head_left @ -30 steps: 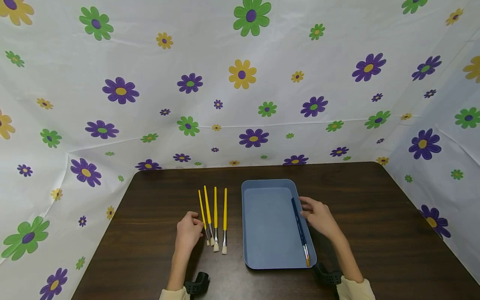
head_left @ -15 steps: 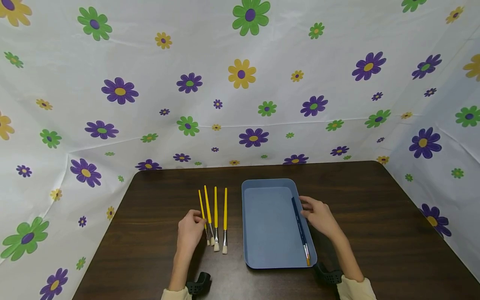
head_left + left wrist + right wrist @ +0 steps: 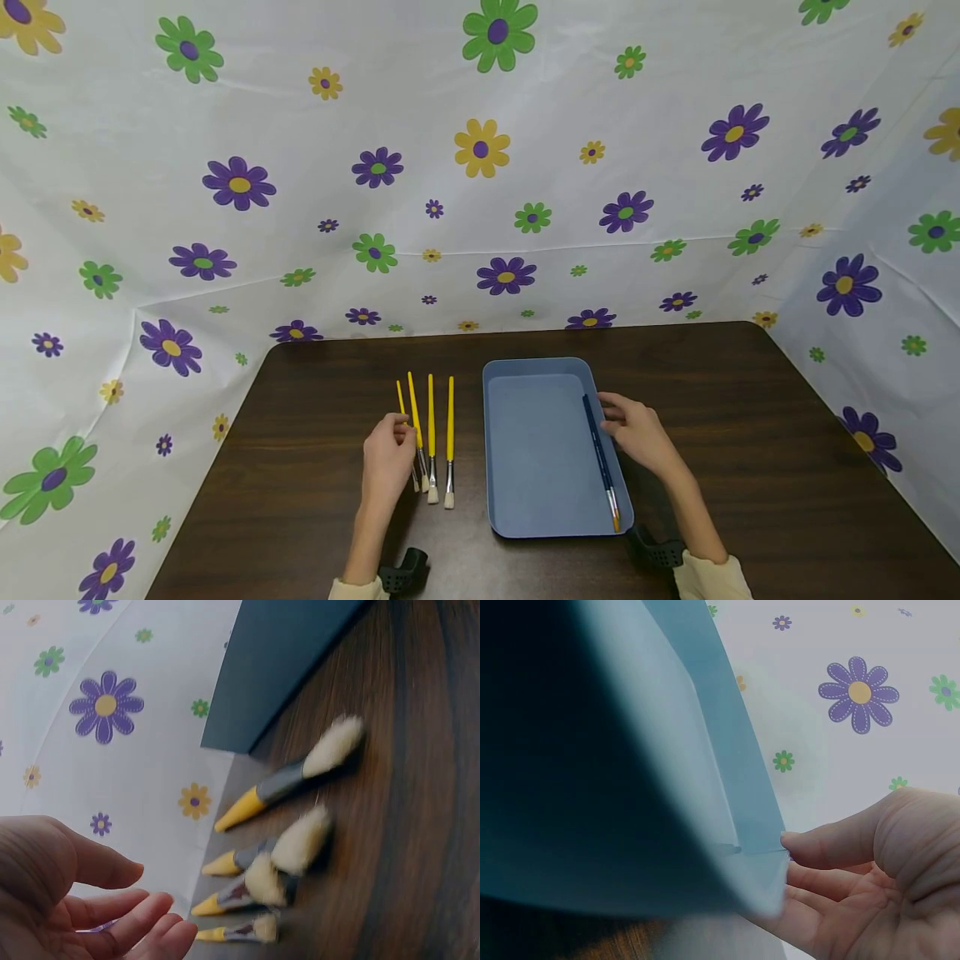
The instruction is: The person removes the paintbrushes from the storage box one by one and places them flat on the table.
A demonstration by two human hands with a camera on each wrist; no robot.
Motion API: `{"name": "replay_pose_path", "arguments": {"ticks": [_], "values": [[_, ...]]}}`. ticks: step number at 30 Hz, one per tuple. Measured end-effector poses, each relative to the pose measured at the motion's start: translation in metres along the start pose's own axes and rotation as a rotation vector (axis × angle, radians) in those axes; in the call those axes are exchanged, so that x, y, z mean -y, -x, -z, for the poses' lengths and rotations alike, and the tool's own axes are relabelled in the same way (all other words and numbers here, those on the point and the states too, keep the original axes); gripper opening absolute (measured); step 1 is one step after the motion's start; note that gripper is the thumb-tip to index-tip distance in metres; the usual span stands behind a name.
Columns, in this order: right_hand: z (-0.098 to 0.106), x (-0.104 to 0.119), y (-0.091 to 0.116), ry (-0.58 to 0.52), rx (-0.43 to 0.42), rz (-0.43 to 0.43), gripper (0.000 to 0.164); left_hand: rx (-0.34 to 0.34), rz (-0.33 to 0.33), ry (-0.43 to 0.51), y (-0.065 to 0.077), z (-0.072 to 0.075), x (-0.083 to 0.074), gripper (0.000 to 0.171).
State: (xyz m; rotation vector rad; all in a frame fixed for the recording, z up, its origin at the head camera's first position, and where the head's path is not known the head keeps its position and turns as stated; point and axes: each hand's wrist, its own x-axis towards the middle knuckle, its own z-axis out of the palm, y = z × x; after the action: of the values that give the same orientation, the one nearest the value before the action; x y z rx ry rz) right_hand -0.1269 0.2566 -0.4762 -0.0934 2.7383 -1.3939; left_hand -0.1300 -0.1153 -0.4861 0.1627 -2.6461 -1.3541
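Several yellow-handled paintbrushes lie side by side left of the tray, bristles toward the person. My left hand (image 3: 387,458) is over the leftmost brush (image 3: 401,398) and partly covers it; its fingertips reach the second brush (image 3: 414,400). In the left wrist view the thumb stands apart from loosely bent fingers, and the pale bristles of a wide brush (image 3: 334,746) show beyond. My right hand (image 3: 637,433) touches the right rim of the blue-grey tray (image 3: 536,450) with thumb and fingertips. Inside the tray, along its right wall, lies a dark blue paintbrush (image 3: 600,458) with brown bristles.
Everything stands on a dark wooden table (image 3: 720,400). A white cloth with printed flowers (image 3: 420,125) hangs behind and along both sides. A black wrist mount (image 3: 405,571) sits on the left wrist, another black mount (image 3: 656,550) on the right.
My left hand has slid right and slightly away from the person, now covering more of the leftmost brush. The right hand, tray and brushes have stayed put.
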Motion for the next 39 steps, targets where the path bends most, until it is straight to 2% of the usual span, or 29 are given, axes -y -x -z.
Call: {"name": "replay_pose_path", "arguments": {"ticks": [6,12,20,23,30,39], "values": [[0.001,0.001,0.000,-0.006,0.005,0.006,0.046,-0.035,-0.064,0.007,0.003,-0.008,-0.005,0.024],[0.000,0.002,0.001,-0.001,0.001,-0.002,0.045,-0.027,-0.082,0.068,0.004,-0.012,-0.013,0.027],[0.000,0.002,0.001,0.001,0.002,-0.011,0.046,0.044,-0.076,0.206,0.011,-0.019,-0.026,0.027],[0.001,0.002,0.000,0.001,0.005,-0.005,0.046,0.081,-0.094,0.246,0.015,-0.021,-0.032,0.027],[0.001,0.003,0.000,0.000,0.005,0.001,0.046,0.130,-0.136,0.287,0.022,-0.027,-0.040,0.026],[0.000,0.001,0.000,-0.010,0.007,-0.007,0.046,0.140,-0.154,0.282,0.029,-0.040,-0.049,0.024]]}}
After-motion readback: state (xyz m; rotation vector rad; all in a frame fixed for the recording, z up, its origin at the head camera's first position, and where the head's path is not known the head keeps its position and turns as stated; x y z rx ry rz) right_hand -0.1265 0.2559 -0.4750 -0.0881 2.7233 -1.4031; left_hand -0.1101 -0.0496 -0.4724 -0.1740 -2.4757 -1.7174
